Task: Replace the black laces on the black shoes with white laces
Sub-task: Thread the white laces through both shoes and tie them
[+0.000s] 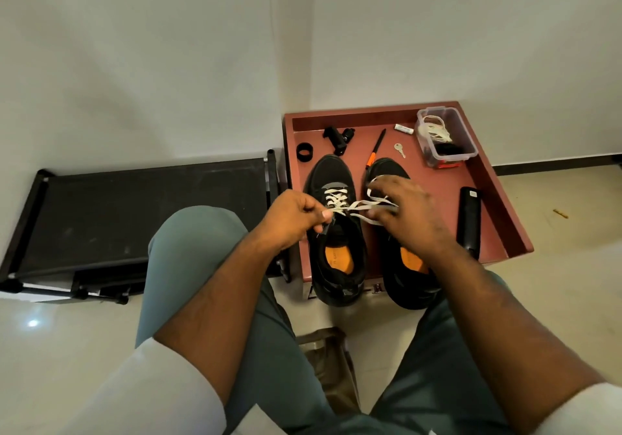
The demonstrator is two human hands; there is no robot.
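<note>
On the red tray (498, 199), both hands' curled fingers (314, 210) pinch the white lace (361, 205).

Dim, soft indoor light; floor glare lower left, wide-angle edge bending.

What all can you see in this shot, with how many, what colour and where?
shoes: two, black with orange insoles, side by side on the tray
white lace: one, threaded in the left shoe, ends held over it
tray: one, reddish brown, on the floor by the wall
plastic box: one, clear, tray's far right corner, holding white and black laces
key: one, silver, left of the box
pen: one, black and orange, beyond the shoes
ring: one, black, tray's far left
remote: one, black, right of the shoes
rack: one, black, left of the tray
left hand: pinching the lace
right hand: gripping the lace
</note>
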